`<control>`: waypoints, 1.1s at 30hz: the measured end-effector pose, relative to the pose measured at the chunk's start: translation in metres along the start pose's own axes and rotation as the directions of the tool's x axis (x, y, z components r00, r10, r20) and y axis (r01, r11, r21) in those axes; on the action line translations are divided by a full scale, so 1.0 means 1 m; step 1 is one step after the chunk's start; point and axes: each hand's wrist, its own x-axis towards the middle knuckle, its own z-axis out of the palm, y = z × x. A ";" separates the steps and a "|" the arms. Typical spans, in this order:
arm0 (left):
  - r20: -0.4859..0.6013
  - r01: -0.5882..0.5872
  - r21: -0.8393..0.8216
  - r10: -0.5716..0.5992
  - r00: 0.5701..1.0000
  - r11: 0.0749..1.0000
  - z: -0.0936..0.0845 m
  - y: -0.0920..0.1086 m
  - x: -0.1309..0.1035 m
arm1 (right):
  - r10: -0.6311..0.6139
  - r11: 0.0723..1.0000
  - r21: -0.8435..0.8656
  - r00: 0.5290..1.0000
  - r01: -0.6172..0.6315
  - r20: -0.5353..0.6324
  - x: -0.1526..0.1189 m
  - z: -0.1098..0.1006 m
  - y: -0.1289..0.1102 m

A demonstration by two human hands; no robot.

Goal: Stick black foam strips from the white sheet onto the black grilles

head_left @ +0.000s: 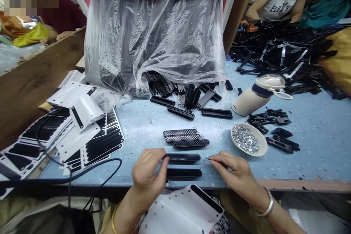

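Note:
My left hand (149, 168) has its thumb and fingers pinched at the left end of a smooth black bar (183, 158) lying on the blue table. Nearer the table's front edge lies a second smooth black bar (184, 173). To the right, my right hand (233, 170) pinches a small, thin dark piece (207, 158), its tip pointing left. Just behind the bars sit several textured black bars (186, 139), side by side. A white sticker sheet (183, 212) with one black strip (207, 199) lies on my lap.
A bowl of small metal parts (263, 148), a tilted cream bottle (248, 100) and black parts (282, 142) are at the right. Sticker sheets (105, 146) and cables (93, 162) lie left. Behind, black bars spill from a plastic bag (164, 33). Two people sit beyond.

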 end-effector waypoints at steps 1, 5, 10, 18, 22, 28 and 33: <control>0.031 -0.035 -0.051 0.037 0.999 0.998 0.007 0.003 0.002 | -0.014 1.000 -0.003 1.000 0.014 0.008 0.001 0.001 -0.001; 0.165 -0.141 -0.110 0.158 0.974 0.984 0.036 0.011 0.005 | -0.030 0.999 -0.015 0.999 0.031 0.037 0.006 0.007 -0.001; 0.270 -0.214 -0.052 0.220 0.937 0.976 0.056 0.010 0.006 | -0.071 0.996 -0.045 0.996 0.073 0.047 0.012 0.014 0.002; 0.364 -0.201 -0.029 0.198 0.910 0.979 0.060 0.004 0.004 | -0.089 0.993 -0.062 0.989 0.097 0.119 0.015 0.017 0.007; 0.399 -0.163 -0.081 0.182 0.899 0.983 0.061 0.001 0.003 | -0.086 0.994 -0.050 0.984 0.095 0.155 0.019 0.016 0.006; 0.482 -0.060 -0.136 0.119 0.868 0.989 0.064 -0.002 0.003 | 0.021 0.998 0.056 0.960 -0.038 0.280 0.030 0.014 0.009; 0.493 -0.014 -0.156 0.090 0.865 0.988 0.064 -0.003 0.003 | 0.048 0.995 0.066 0.957 -0.069 0.286 0.032 0.015 0.006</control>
